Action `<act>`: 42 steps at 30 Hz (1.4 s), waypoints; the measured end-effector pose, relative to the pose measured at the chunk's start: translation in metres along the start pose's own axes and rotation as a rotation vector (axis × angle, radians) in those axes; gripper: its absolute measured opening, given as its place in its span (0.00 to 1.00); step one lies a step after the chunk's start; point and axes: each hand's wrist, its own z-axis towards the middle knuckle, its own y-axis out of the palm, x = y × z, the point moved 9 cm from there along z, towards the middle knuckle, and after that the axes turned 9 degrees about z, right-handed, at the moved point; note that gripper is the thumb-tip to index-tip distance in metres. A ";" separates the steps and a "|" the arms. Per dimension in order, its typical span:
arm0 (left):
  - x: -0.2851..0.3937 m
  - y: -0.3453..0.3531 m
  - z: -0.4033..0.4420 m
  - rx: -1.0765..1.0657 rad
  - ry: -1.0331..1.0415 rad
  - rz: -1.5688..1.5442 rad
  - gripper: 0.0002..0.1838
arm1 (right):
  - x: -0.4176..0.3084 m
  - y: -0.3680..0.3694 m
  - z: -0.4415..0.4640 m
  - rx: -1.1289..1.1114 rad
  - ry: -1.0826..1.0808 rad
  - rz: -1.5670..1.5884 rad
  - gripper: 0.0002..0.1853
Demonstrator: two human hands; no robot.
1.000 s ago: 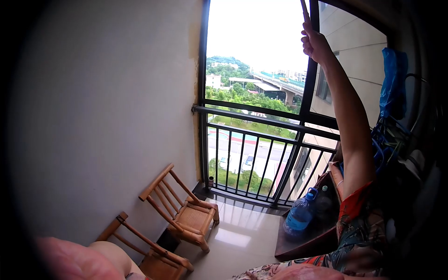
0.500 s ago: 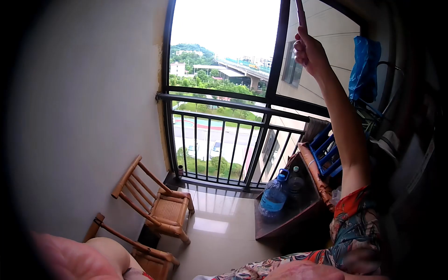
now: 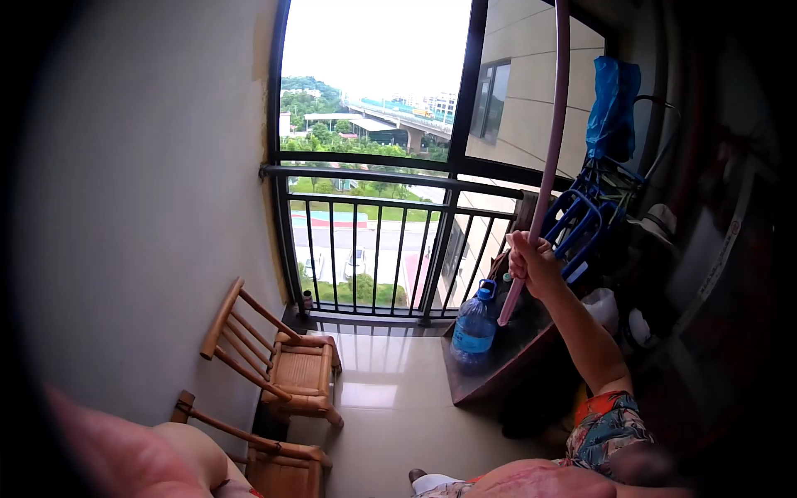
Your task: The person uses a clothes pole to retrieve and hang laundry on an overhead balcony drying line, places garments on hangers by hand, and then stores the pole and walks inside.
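Note:
My right hand (image 3: 533, 264) is closed around a long pink pole (image 3: 554, 124) near its lower end. The pole stands nearly upright, leaning slightly, and its top runs out of view. Its lower tip appears beside a large clear water bottle (image 3: 475, 328) with a blue label and blue handle. At the lower left, close to the camera and out of focus, is what looks like my left hand (image 3: 124, 452); its fingers cannot be made out.
Two bamboo chairs, one upper (image 3: 303, 369) and one lower (image 3: 286, 473), stand along the left wall. A black railing (image 3: 374, 199) crosses the window. At right are a dark low cabinet (image 3: 490, 378), blue hangers (image 3: 577, 224) and a blue plastic bag (image 3: 613, 108).
My right hand has come down from the upper window to railing height, and much more of the pole shows. The view has shifted slightly right. The blurred shape at lower left stays nearly still.

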 end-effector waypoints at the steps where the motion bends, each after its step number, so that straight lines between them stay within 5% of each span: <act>1: -0.003 -0.006 -0.003 -0.004 -0.003 0.006 0.18 | 0.008 -0.002 -0.012 0.022 0.001 0.001 0.15; 12: 0.050 -0.059 0.023 -0.019 -0.010 -0.070 0.18 | 0.009 -0.051 -0.183 0.108 -0.004 0.027 0.16; 15: 0.087 -0.029 0.030 -0.031 -0.059 -0.219 0.19 | 0.014 -0.060 -0.227 0.040 0.071 0.090 0.12; 17: 0.158 0.033 0.042 -0.006 -0.106 -0.601 0.20 | -0.001 -0.109 -0.305 0.170 0.086 -0.064 0.10; 22: 0.271 0.186 -0.044 -0.287 -0.595 -0.777 0.12 | -0.043 -0.200 -0.416 0.400 0.118 -0.095 0.12; 28: 0.409 0.283 -0.185 -0.776 -0.781 -1.044 0.09 | -0.145 -0.298 -0.516 0.627 -0.053 -0.365 0.13; 32: 0.503 0.320 -0.294 -1.199 -0.765 -1.010 0.08 | -0.190 -0.363 -0.567 0.719 -0.070 -0.417 0.14; 37: 0.524 0.303 -0.401 -1.590 -0.725 -0.846 0.08 | -0.224 -0.380 -0.570 0.811 -0.023 -0.675 0.09; 42: 0.511 0.282 -0.454 -1.692 -0.650 -0.723 0.10 | -0.271 -0.420 -0.571 0.980 0.008 -0.821 0.09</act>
